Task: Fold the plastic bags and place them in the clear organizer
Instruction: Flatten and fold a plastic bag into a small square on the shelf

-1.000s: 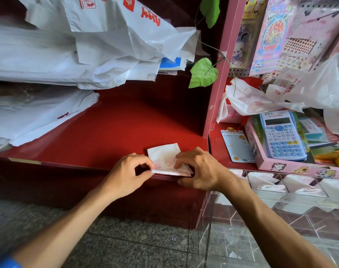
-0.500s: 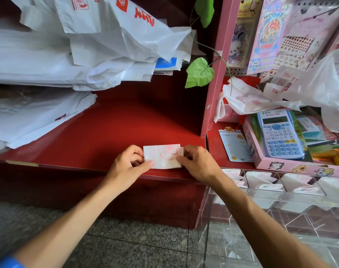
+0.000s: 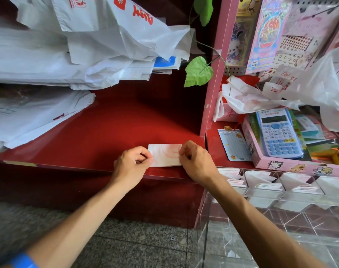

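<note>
Head view: our left hand (image 3: 133,163) and right hand (image 3: 195,161) pinch opposite ends of the small white folded plastic bag (image 3: 165,155) on the red shelf (image 3: 110,132). We should press its creases flat before lifting it toward the clear acrylic organizer (image 3: 261,192).

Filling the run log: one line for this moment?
step: folding | folded bag flat on red shelf | left hand, right hand pinch ends | organizer waiting

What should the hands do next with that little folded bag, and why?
Probably lift the folded bag and carry it right to the clear organizer. It already looks like a small flat rectangle on the red shelf, pinched at each end by the left hand and right hand, and similar folded bags sit in the organizer's compartments.
</note>
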